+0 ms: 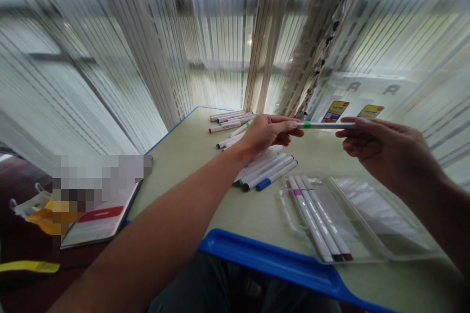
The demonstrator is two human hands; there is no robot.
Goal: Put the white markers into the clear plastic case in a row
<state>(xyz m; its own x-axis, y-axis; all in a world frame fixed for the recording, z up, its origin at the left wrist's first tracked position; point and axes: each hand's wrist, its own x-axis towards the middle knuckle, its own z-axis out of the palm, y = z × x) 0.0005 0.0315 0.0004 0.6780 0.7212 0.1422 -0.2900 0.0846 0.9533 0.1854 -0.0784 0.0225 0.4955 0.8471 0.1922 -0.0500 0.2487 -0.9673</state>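
Note:
A white marker pen (326, 126) with a green band is held level above the table, between both hands. My left hand (270, 134) pinches its green-banded end, fingers closed. At the other end, my right hand (382, 142) grips it between thumb and fingers. Below the hands lies an open clear plastic case (382, 215). Three white markers (317, 217) rest side by side in its left half, one with a purple band. Under and beyond my left wrist, several loose white markers (270, 171) with differently coloured ends lie in a spread group.
The pale green table (176, 161) has a blue edge with a blue tray (271, 259) along its near side. A clear package with yellow labels (370, 110) stands at the back right. Sheer curtains (216, 34) hang behind. A booklet (103, 215) lies at the left.

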